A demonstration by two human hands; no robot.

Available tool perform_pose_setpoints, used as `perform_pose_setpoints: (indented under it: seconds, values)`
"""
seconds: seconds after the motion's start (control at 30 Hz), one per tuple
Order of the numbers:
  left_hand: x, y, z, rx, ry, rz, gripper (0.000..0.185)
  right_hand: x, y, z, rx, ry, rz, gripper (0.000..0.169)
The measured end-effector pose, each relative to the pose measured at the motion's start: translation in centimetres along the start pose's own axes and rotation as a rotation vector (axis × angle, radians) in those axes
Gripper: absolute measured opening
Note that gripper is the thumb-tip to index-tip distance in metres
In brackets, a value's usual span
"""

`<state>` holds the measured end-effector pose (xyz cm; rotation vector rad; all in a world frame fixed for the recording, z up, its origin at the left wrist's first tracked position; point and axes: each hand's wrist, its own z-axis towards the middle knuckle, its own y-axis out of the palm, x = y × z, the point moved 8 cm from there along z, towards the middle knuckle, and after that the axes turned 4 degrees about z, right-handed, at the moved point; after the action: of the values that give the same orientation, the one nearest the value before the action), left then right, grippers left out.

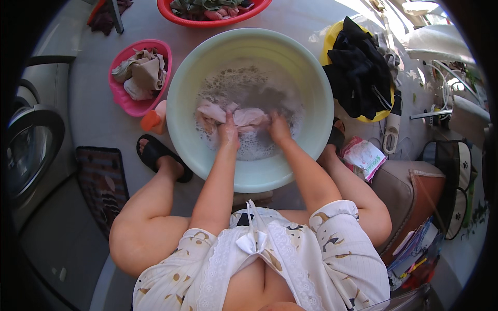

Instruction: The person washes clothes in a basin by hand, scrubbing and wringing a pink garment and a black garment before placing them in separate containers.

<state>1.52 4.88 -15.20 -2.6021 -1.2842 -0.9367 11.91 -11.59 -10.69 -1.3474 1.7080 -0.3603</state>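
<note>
A large pale green plastic basin (249, 182) stands on the floor between my legs, with cloudy, sudsy water (241, 77) inside. Bunched pale pink wet cloth (251, 117) lies partly above the surface. My left hand (228, 130) grips it near the middle, thumb on top and pointing away from me. At the cloth's right end, my right hand (280, 127) is curled against it, its fingertips hidden by the murky water. More of the fabric spreads left of my left hand, partly under the foam.
Laundry fills a pink basin (113, 91), a red basin (218, 23) and a yellow basin (330, 35). An orange-capped bottle (153, 119) stands by the green rim. A front-loading washer door (35, 136) is at left. A plastic packet (363, 157) lies near my right foot, beside a brown stool (400, 186).
</note>
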Motion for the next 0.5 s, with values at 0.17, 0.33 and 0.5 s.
perform_pose_setpoints:
  seconds: [0.17,0.33,0.5]
  values:
    - [0.6,2.7,-3.8,0.001,0.427,1.109,0.051,0.7,-2.1,-1.4,0.284,-0.051,-0.087,0.058]
    - [-1.5,-0.9,0.5,0.083,0.112,0.229,0.057,-2.9,0.1,-3.9,0.195,-0.569,-0.489,0.049]
    - [-2.1,-0.2,0.2,0.015,-0.179,-0.33,0.055,-2.0,-1.1,-2.9,0.006,0.023,-0.427,0.044]
